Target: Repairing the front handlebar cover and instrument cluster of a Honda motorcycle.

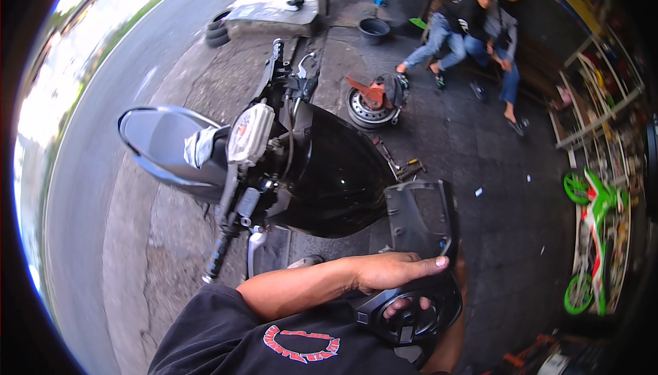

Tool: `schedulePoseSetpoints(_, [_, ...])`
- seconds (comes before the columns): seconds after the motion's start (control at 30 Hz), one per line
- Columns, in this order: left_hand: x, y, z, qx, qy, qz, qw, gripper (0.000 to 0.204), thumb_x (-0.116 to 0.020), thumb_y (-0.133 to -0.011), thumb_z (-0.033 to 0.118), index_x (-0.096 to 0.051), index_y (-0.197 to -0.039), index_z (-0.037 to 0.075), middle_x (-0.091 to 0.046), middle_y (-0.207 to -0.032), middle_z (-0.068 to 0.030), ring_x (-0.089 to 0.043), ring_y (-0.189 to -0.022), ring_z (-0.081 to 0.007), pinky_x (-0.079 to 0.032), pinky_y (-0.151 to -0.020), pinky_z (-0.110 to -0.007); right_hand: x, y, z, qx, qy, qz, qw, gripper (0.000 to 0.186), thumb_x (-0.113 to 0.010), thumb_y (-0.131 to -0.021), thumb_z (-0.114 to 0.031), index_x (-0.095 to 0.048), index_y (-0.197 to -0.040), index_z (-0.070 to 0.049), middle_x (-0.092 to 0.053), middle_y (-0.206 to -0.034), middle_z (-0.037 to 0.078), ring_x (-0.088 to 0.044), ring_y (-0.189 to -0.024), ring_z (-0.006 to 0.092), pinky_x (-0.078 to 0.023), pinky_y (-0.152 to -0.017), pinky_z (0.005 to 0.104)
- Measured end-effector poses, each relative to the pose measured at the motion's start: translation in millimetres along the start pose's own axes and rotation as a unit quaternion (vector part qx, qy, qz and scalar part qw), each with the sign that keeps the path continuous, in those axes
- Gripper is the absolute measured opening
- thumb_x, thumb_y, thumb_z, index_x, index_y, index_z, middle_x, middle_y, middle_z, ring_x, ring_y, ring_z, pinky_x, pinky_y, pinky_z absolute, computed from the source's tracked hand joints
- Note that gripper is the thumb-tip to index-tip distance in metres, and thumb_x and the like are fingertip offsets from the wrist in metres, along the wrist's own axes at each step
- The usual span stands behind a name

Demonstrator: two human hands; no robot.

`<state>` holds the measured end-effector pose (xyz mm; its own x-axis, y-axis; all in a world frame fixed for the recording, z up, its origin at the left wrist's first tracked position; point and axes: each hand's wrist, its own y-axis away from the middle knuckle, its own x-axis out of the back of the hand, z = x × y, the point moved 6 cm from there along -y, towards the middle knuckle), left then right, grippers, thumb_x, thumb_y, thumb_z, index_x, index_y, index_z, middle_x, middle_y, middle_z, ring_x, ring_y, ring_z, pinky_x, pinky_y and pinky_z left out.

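Observation:
My left hand reaches across from the left and grips a black plastic scooter panel held in front of my chest. Its thumb lies along the panel, pointing right. Below it, the panel has a round opening, through which a few fingertips show; I cannot tell which hand they belong to. My right hand is behind the panel's right edge, its fingers mostly hidden. To the left stands a partly stripped scooter with a black body, bare handlebars and a clear-covered instrument unit. A white cloth lies on its seat.
A wheel assembly with a red part lies on the floor beyond the scooter, near scattered tools. Two people sit on a bench at the far right. A green frame shaped like a motorcycle and shelves line the right; a road runs left.

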<state>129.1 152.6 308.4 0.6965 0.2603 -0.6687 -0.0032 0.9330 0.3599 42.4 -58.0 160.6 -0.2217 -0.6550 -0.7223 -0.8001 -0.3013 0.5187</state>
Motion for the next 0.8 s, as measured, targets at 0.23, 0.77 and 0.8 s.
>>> schedulePoseSetpoints(0.23, [9.2,-150.0,77.2,-0.133,0.178,0.140,0.965,0.084,-0.032,-0.095,0.074,-0.062,-0.101,-0.004,-0.064,-0.068,-0.0096,-0.065,-0.056,-0.0180,-0.055,-0.053,-0.031,137.3,12.6,-131.4,-0.064,0.072,-0.031,0.995,0.062,-0.036,-0.103,-0.054,-0.055,-0.134,-0.003,-0.062,-0.128,0.013,-0.058,-0.117,0.0243,-0.044,-0.103,0.0379])
schedulePoseSetpoints(0.77, [45.2,-120.2,81.8,-0.470,-0.156,0.591,0.637,0.076,-0.040,-0.099,0.055,-0.032,-0.148,-0.003,-0.041,-0.144,-0.0240,-0.043,-0.133,-0.0359,-0.034,-0.111,-0.044,12.2,-298.3,-303.4,-0.050,0.144,-0.159,0.975,0.069,-0.031,-0.102,-0.060,-0.051,-0.138,-0.004,-0.058,-0.134,0.013,-0.055,-0.123,0.0252,-0.041,-0.108,0.0400])
schedulePoseSetpoints(0.8, [48.0,-115.5,91.1,-0.475,-0.192,0.601,0.613,0.078,-0.041,-0.098,0.056,-0.032,-0.148,-0.004,-0.040,-0.145,-0.0249,-0.042,-0.134,-0.0378,-0.033,-0.111,-0.045,-4.0,-312.1,-301.2,-0.033,0.142,-0.170,0.975,0.070,-0.031,-0.102,-0.060,-0.050,-0.138,-0.004,-0.057,-0.135,0.012,-0.054,-0.124,0.0252,-0.040,-0.108,0.0402])
